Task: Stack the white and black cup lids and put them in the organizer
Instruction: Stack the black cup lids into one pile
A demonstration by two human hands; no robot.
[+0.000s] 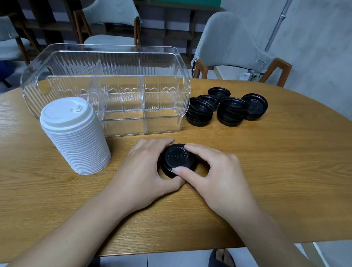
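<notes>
Near the table's (273, 161) front edge, left hand (145, 173) and right hand (215, 177) curled round a short black lid stack (176, 160); white lid stack (75, 134) stood just beside the clear organizer (105, 82); other black lids (226, 109) lay right of it.

White lid stack (75, 134); black lids (226, 109); clear ribbed organizer (105, 82); woodgrain table (272, 171), probably oak-toned.

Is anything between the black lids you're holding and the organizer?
Nothing visible. The small black lid stack, held by the left hand and right hand, sits just in front of the clear organizer, with bare table between. The white lid stack stands off to the left.
</notes>
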